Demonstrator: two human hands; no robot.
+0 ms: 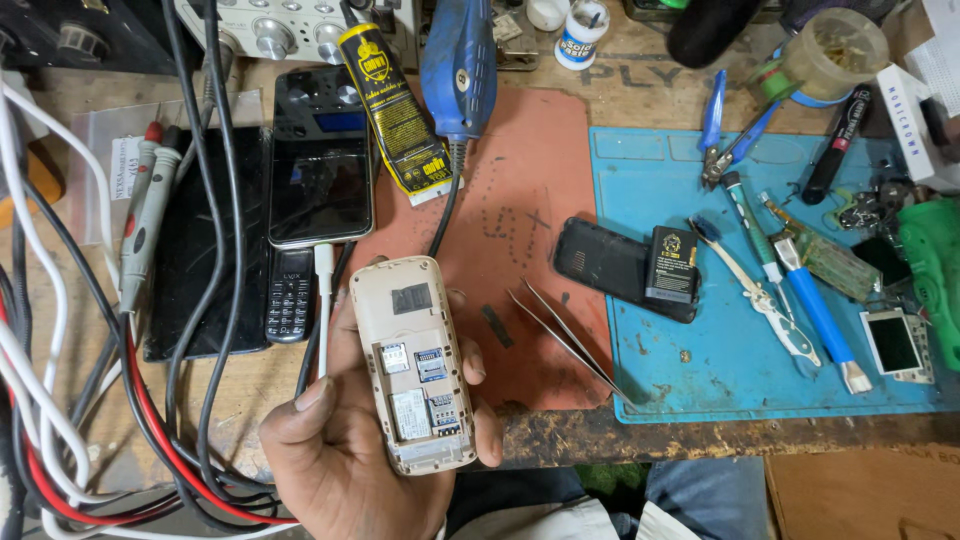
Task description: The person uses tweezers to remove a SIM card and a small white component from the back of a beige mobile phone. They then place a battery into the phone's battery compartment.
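My left hand [350, 450] is shut on a small beige keypad phone [415, 365], held back side up just above the front edge of the workbench. The phone's rear cover is off, so the empty battery bay and card slots show. Thumb on the left edge, fingers wrapped round the right edge. A black rear cover [605, 262] lies on the blue mat [700, 380] to the right, with a black battery [672, 265] resting on it. Metal tweezers [565, 340] lie on the red mat [520, 200] beside the phone. My right hand is out of sight.
A black smartphone [320, 180] on a white cable and a small black keypad phone [290, 295] lie at the left, among tangled cables and multimeter probes [150, 210]. A yellow glue tube [395, 110], a blue power tool [458, 65], pliers [725, 130], screwdrivers and a small display [897, 345] crowd the bench.
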